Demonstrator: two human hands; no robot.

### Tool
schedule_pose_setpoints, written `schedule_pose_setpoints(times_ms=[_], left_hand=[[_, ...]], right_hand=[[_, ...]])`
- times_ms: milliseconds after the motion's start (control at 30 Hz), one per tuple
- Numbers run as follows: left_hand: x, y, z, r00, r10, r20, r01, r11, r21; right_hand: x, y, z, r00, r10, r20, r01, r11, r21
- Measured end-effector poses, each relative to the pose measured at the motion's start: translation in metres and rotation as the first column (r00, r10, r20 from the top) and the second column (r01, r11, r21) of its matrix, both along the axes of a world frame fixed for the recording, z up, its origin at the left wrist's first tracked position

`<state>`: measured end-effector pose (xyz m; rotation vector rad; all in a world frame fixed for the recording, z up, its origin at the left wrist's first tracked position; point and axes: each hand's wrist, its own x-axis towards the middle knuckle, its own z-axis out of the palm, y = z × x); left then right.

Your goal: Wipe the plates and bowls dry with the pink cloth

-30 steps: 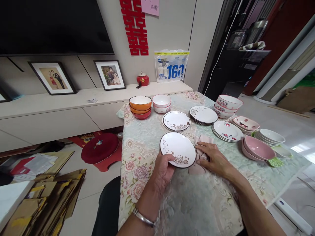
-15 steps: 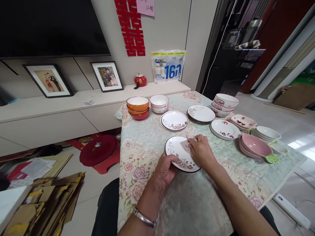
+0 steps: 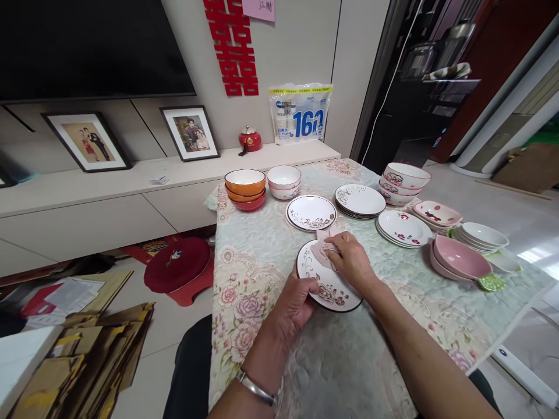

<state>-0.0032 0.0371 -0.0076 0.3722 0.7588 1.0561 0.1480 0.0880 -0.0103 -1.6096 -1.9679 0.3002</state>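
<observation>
My left hand (image 3: 301,299) grips the lower left rim of a white plate (image 3: 325,282) with a dark edge and brown flower pattern, thumb on top and fingers beneath. The plate is tilted above the tablecloth. My right hand (image 3: 351,259) is closed on a pale pink cloth (image 3: 324,250), pressed against the plate's upper part. Just beyond lies a similar patterned plate (image 3: 311,213). Right of that, a stack of dark-rimmed plates (image 3: 360,199) stands beside a stack of plates with red flowers (image 3: 404,228).
Orange and red bowls (image 3: 245,189) and white bowls (image 3: 283,181) stand at the back left. On the right are more stacked bowls (image 3: 404,183), strawberry-patterned dishes (image 3: 437,212), small white bowls (image 3: 483,237) and pink bowls (image 3: 463,259). A red stool (image 3: 177,267) stands left of the table.
My right hand has moved the cloth left across the plate, toward its upper left edge. The cloth looks more spread out. My left hand keeps its hold on the rim.
</observation>
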Motion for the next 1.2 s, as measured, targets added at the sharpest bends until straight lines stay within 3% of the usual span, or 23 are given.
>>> schedule_pose_setpoints(times_ms=[100, 233, 300, 367, 533, 667, 867, 967, 1033, 1100, 1200], left_hand=[[0.0, -0.002, -0.003, 0.999, -0.035, -0.025, 0.035, 0.999, 0.012], [0.002, -0.004, -0.005, 0.997, -0.07, -0.039, 0.072, 0.996, 0.055], [0.002, -0.005, -0.005, 0.996, -0.081, -0.043, 0.083, 0.995, 0.058], [0.002, -0.006, -0.004, 0.995, -0.089, -0.034, 0.091, 0.995, 0.041], [0.0, -0.006, 0.001, 0.995, -0.1, -0.025, 0.099, 0.995, -0.015], [0.002, -0.006, 0.001, 0.996, -0.08, -0.027, 0.08, 0.997, -0.021], [0.012, -0.012, -0.001, 0.978, 0.191, -0.085, -0.193, 0.981, -0.015], [0.012, -0.015, 0.0, 0.977, 0.194, -0.085, -0.195, 0.981, 0.001], [0.01, -0.015, 0.001, 0.985, 0.154, -0.077, -0.155, 0.988, -0.002], [0.008, -0.015, 0.002, 0.994, 0.093, -0.061, -0.093, 0.996, 0.002], [0.006, -0.015, 0.003, 0.998, 0.02, -0.061, -0.018, 0.999, 0.033]], right_hand=[[-0.002, -0.012, -0.001, 1.0, 0.007, -0.024, -0.006, 1.0, 0.01], [-0.018, -0.027, 0.004, 0.911, 0.339, -0.234, -0.345, 0.939, 0.015], [-0.019, -0.027, 0.005, 0.872, 0.419, -0.254, -0.423, 0.905, 0.039], [-0.012, -0.022, 0.004, 0.903, 0.387, -0.188, -0.387, 0.921, 0.04], [0.021, -0.008, -0.002, 0.996, 0.08, -0.03, -0.08, 0.997, 0.022], [0.027, -0.009, -0.002, 0.999, 0.034, -0.039, -0.035, 0.999, -0.041], [0.022, -0.015, 0.001, 0.981, -0.145, 0.129, 0.148, 0.989, -0.018], [0.021, -0.016, 0.003, 0.972, -0.156, 0.173, 0.16, 0.987, -0.009], [0.014, -0.018, 0.004, 0.989, -0.083, 0.125, 0.086, 0.996, -0.023], [0.004, -0.023, 0.007, 0.997, 0.07, -0.015, -0.071, 0.996, -0.052], [-0.01, -0.029, 0.013, 0.927, 0.32, -0.197, -0.338, 0.939, -0.068]])
